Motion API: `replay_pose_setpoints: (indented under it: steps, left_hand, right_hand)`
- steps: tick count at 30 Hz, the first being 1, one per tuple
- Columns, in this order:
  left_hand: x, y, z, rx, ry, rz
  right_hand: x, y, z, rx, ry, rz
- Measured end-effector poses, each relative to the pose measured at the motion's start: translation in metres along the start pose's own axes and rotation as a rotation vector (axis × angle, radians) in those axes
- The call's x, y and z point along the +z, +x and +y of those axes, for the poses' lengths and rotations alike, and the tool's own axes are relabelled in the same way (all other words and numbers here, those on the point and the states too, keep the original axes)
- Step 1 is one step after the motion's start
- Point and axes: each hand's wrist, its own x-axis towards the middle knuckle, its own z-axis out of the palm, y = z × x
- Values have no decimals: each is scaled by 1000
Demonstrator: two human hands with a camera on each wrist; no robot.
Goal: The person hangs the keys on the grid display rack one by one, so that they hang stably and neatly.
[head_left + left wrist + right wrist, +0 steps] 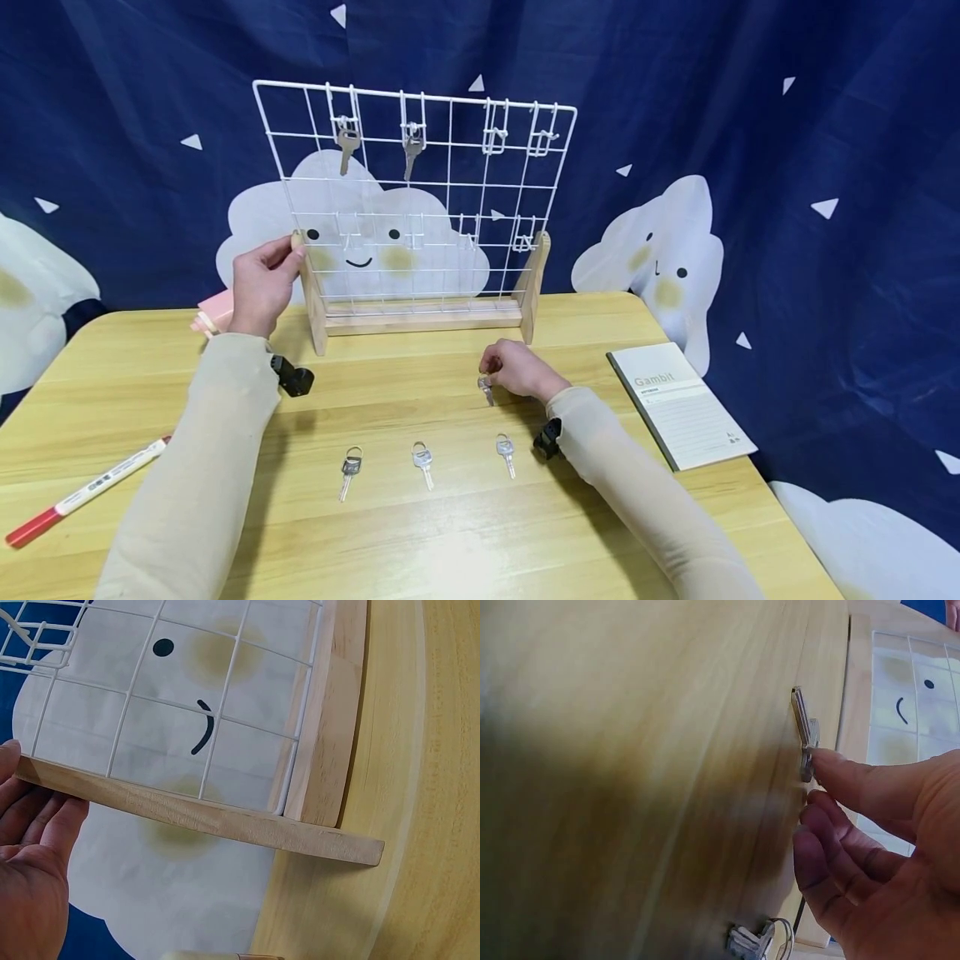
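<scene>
In the head view my left hand (262,279) grips the top of the left wooden post (202,806) of a white wire grid rack (448,182); its thumb and fingers lie on either side. My right hand (519,368) is low over the table in front of the rack, pinching a silver key (802,727) at its ring end between thumb and fingers. Nearer the front lie three more keys with rings: a left one (348,473), a middle one (423,463) and a right one (506,455). Two keys, a left one (348,148) and a right one (413,152), hang from upper hooks.
Further white hooks (495,137) on the grid carry no keys. A notebook (686,406) lies at the right table edge. On the left are a red-capped marker (90,490) and a pink object (217,312) partly behind my left hand. A patterned blue curtain (847,275) hangs behind.
</scene>
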Motion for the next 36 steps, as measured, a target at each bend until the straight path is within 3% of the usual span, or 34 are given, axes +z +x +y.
replay_pose_setpoints:
  steps: [15, 31, 36]
  left_hand:
    - [1, 0, 0, 2, -19, -2]
    - [0, 1, -1, 2, -17, -3]
    - [0, 0, 0, 3, -5, -3]
  right_hand:
    - [-9, -7, -2, -2, 186, -12]
    - [-29, -21, -14, -18, 355, 67]
    - [-35, -23, -18, -34, 363, 93]
